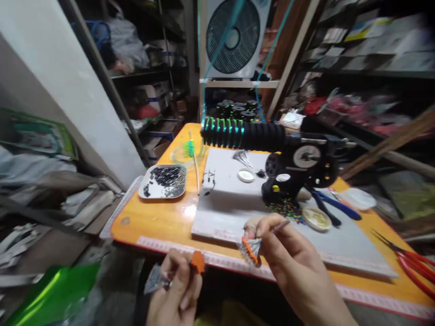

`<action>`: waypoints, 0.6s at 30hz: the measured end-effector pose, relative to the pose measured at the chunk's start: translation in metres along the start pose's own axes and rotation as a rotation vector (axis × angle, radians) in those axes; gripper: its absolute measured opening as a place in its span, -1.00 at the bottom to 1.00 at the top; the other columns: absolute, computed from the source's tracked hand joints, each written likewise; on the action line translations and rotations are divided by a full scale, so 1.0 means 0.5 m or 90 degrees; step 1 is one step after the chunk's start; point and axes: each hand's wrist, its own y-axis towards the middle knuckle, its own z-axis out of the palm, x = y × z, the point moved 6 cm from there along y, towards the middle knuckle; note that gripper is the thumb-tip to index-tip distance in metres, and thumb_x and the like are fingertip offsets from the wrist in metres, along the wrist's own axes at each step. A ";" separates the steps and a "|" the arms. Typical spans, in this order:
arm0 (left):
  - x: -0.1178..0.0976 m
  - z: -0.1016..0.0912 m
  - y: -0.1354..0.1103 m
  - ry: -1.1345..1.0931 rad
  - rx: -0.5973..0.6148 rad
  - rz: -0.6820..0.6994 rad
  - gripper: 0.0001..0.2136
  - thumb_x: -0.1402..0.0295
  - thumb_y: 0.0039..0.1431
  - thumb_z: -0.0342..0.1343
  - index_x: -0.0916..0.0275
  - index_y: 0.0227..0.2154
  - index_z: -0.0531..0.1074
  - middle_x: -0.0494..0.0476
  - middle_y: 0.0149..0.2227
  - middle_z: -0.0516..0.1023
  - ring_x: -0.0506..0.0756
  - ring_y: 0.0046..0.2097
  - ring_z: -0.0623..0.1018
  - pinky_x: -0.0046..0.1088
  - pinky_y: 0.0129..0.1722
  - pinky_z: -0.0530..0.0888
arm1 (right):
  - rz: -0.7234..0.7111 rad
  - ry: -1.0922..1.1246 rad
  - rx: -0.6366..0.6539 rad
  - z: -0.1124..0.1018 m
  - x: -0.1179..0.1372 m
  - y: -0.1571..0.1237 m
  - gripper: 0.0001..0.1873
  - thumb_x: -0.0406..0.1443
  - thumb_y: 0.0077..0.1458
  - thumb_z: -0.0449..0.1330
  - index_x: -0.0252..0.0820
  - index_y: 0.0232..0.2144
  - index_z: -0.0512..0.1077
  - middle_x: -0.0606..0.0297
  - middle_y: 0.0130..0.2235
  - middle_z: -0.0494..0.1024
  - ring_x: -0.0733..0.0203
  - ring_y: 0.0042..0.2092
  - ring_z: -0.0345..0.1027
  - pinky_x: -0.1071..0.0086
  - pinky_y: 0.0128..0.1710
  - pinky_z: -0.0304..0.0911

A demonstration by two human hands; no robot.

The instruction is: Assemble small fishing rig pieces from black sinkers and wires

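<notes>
Grey fan-shaped piece (255,247), ridged orange band (249,251), pinched in right fingers (268,224), left fingers (181,271) gripping orange piece (198,262)

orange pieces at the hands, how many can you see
2: one orange piece at the left hand, and an orange strip on the grey bundle in the right hand. Others may be hidden.

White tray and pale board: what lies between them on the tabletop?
A thin pale stick lies on the orange tabletop between the white tray and the pale board; the head view shows it.
</notes>
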 end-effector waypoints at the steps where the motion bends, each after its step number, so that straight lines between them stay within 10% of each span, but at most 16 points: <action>1: 0.002 0.005 0.000 -0.019 0.013 -0.001 -0.56 0.20 -0.17 0.51 0.26 -0.58 0.30 -0.21 -0.65 0.18 -0.23 -0.67 0.04 -0.70 -0.66 0.00 | -0.021 -0.038 0.013 0.015 0.000 0.002 -0.91 -0.21 0.31 0.22 -0.03 -0.29 0.46 0.43 -0.27 0.47 0.45 -0.34 0.37 0.64 -0.32 0.36; 9: 0.008 -0.006 -0.014 0.041 -0.015 -0.006 -0.64 0.18 -0.21 0.53 0.28 -0.55 0.47 -0.05 -0.59 0.39 -0.14 -0.56 0.27 -0.66 -0.55 0.17 | -0.126 -0.207 0.084 0.089 0.015 0.019 -0.93 -0.27 0.35 0.16 0.03 -0.22 0.44 0.42 -0.27 0.46 0.40 -0.30 0.37 0.60 -0.30 0.34; 18: 0.019 0.006 -0.011 0.011 0.008 -0.057 -0.65 0.21 -0.22 0.53 0.32 -0.62 0.49 -0.06 -0.64 0.39 -0.20 -0.63 0.19 -0.62 -0.57 0.01 | -0.183 -0.318 0.122 0.080 -0.001 0.023 -0.86 -0.38 0.37 0.09 -0.01 -0.18 0.38 0.34 -0.25 0.44 0.30 -0.22 0.37 0.49 -0.25 0.35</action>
